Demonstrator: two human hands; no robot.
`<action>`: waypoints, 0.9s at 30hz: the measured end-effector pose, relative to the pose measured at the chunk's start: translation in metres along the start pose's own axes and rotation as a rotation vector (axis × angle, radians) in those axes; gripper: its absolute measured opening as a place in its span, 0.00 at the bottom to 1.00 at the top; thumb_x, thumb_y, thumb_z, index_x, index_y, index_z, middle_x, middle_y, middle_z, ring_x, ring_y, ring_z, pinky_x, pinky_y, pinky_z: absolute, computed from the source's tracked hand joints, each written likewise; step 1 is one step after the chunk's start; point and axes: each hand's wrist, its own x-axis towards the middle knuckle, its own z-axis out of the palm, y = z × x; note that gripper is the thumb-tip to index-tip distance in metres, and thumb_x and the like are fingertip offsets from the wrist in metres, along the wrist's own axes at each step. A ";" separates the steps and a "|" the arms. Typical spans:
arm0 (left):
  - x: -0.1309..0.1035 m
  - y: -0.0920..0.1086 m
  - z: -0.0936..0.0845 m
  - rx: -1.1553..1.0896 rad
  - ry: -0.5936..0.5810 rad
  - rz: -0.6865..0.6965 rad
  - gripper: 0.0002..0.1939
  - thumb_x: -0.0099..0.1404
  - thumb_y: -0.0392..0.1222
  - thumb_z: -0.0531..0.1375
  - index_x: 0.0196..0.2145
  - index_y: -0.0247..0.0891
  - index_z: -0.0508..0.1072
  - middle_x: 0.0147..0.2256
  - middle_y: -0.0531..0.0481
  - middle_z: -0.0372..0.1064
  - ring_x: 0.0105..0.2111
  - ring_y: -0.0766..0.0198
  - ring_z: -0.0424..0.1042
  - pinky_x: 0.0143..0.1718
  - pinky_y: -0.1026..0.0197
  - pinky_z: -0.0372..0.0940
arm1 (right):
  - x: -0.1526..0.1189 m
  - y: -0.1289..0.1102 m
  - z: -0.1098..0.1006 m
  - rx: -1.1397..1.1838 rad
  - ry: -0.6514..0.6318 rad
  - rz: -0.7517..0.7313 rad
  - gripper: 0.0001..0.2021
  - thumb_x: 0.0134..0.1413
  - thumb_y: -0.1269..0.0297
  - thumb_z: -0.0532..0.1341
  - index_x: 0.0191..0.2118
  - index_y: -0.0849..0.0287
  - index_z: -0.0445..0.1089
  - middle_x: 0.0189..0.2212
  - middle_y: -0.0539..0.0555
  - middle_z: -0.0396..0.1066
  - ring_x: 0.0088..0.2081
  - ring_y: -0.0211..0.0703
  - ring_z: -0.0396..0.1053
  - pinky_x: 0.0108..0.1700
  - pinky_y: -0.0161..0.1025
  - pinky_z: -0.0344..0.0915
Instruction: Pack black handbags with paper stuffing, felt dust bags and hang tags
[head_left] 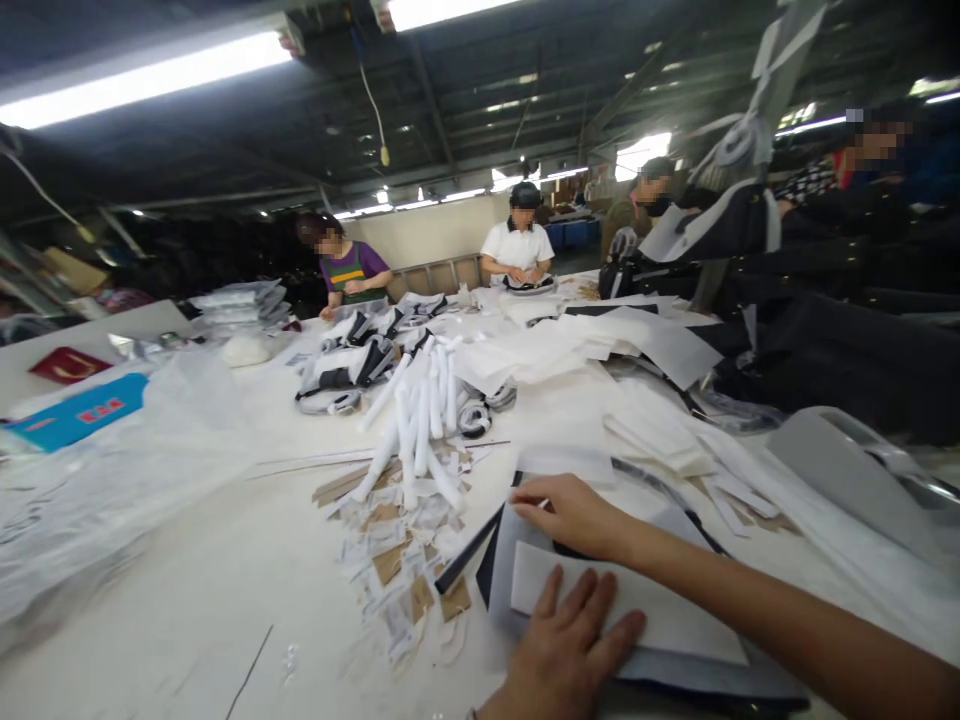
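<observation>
My left hand (566,645) lies palm down with its fingers spread on a white rectangular sheet (675,617). Under that sheet is a flat dark bag-like piece (486,575), mostly covered by a translucent greyish sheet (671,520). At the piece's far left corner, my right hand (574,512) has its fingers bent together in a pinch; what lies between the fingertips is hidden. A dark strap (469,550) runs out from this corner toward the lower left. My right forearm crosses above the white sheet.
Left of the piece lie small packets and brown tags (397,570), with white foam rolls (420,410) behind. Dark-and-white bundles (352,360) and loose white sheets (592,345) cover the table's far part. A blue bag (82,410) lies left. Several people stand around the table.
</observation>
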 end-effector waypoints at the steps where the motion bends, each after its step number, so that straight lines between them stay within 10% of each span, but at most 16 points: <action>1: -0.001 0.001 0.005 0.018 0.033 0.000 0.24 0.74 0.44 0.51 0.66 0.47 0.56 0.66 0.47 0.53 0.65 0.56 0.55 0.62 0.46 0.60 | 0.030 -0.002 0.008 -0.012 -0.026 0.021 0.08 0.62 0.65 0.59 0.39 0.58 0.76 0.38 0.53 0.78 0.41 0.45 0.74 0.46 0.38 0.67; 7: -0.002 0.008 0.037 0.132 0.240 -0.061 0.21 0.73 0.47 0.52 0.62 0.52 0.62 0.64 0.51 0.58 0.65 0.57 0.57 0.58 0.48 0.66 | 0.146 -0.017 0.068 -0.029 -0.133 0.193 0.19 0.58 0.57 0.65 0.52 0.63 0.68 0.44 0.58 0.74 0.46 0.50 0.71 0.49 0.48 0.67; 13: -0.003 0.009 0.040 0.120 0.223 -0.082 0.22 0.74 0.46 0.51 0.64 0.52 0.60 0.65 0.50 0.55 0.65 0.57 0.56 0.57 0.47 0.66 | 0.157 -0.012 0.058 0.129 -0.248 0.380 0.16 0.62 0.61 0.62 0.52 0.62 0.68 0.46 0.58 0.72 0.42 0.46 0.73 0.40 0.44 0.73; 20: -0.002 0.000 0.009 -0.142 -0.037 -0.044 0.27 0.75 0.44 0.49 0.68 0.45 0.49 0.68 0.46 0.47 0.66 0.54 0.55 0.62 0.44 0.60 | 0.057 0.014 -0.043 0.348 -0.223 0.427 0.18 0.64 0.60 0.53 0.55 0.58 0.69 0.40 0.56 0.77 0.34 0.40 0.75 0.29 0.31 0.68; 27: 0.016 -0.013 -0.023 -0.343 -0.278 -0.076 0.31 0.70 0.30 0.51 0.68 0.47 0.51 0.66 0.45 0.53 0.63 0.53 0.60 0.61 0.43 0.60 | -0.129 0.027 -0.099 0.061 0.072 0.168 0.17 0.60 0.52 0.62 0.52 0.50 0.75 0.47 0.54 0.77 0.49 0.52 0.74 0.51 0.45 0.70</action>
